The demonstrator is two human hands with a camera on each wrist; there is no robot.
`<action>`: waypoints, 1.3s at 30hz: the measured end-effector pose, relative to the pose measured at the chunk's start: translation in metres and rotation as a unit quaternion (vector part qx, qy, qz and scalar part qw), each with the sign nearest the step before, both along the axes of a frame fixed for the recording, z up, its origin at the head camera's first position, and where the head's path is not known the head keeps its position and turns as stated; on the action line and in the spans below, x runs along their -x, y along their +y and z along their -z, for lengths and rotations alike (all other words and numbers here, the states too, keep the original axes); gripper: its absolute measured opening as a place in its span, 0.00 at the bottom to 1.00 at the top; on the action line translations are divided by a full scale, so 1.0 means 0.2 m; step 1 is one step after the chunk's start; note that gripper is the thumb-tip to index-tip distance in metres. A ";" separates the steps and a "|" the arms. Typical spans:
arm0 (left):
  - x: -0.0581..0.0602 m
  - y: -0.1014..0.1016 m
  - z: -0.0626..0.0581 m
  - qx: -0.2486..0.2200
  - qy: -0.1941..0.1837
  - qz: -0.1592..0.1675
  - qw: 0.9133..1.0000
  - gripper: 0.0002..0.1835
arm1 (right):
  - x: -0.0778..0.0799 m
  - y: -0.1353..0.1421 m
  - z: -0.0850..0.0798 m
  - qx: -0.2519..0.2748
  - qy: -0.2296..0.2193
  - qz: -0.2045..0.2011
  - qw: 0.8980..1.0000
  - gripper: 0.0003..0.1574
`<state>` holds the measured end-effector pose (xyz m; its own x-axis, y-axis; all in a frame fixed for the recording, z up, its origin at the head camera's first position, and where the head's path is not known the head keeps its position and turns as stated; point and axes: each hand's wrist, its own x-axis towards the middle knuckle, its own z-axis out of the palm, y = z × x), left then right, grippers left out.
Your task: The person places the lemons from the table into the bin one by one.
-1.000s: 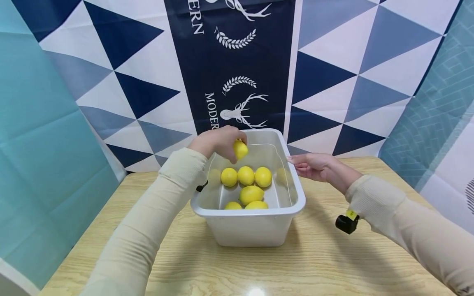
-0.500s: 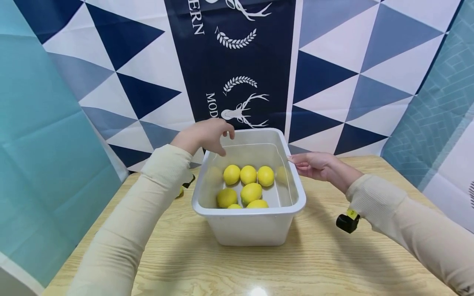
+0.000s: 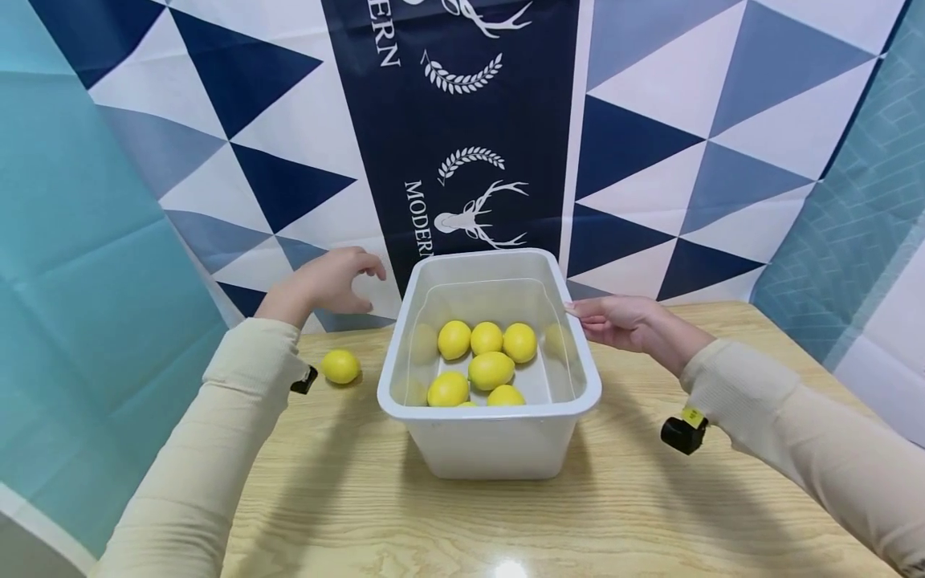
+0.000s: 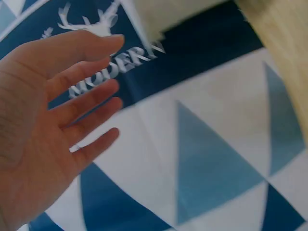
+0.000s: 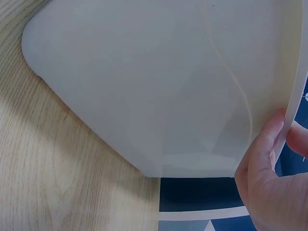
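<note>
A white plastic bin (image 3: 499, 445) holds several yellow lemons (image 3: 491, 371) on its floor. My right hand (image 3: 623, 323) pinches the bin's right rim, and in the right wrist view its fingers and thumb lie on either side of the rim. Left of the bin, in the air above the table, my left hand (image 3: 328, 281) holds nothing, its thumb and fingers spread apart. Below that hand a single lemon (image 3: 341, 366) rests on the table. The left wrist view has the left palm (image 4: 53, 130) and relaxed, parted fingers against the patterned cloth.
The bin stands on a light wooden table (image 3: 477, 530). A cloth with blue and white triangles (image 3: 636, 152) and a dark deer panel hangs right behind the table's back edge. Teal cloth (image 3: 94, 265) borders the left side.
My left hand has let a lemon go inside the bin, then moved left out over the table, uncovering the lemon there. The right hand has stayed on the rim.
</note>
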<state>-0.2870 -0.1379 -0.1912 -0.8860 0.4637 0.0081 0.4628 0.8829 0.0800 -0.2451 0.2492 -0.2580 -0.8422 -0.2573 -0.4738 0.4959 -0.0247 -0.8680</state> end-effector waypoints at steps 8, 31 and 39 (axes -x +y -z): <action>0.01 -0.17 0.17 -0.007 0.025 -0.013 1.000 0.25 | 0.00 0.00 0.00 0.022 0.004 -0.006 1.000 0.13; 0.04 -0.35 0.57 0.022 0.012 0.011 1.000 0.24 | -0.01 0.01 0.00 0.033 -0.004 0.005 0.999 0.10; 0.01 -0.38 0.64 0.009 0.004 -0.004 1.000 0.24 | 0.00 0.01 -0.01 0.030 -0.004 0.003 1.000 0.16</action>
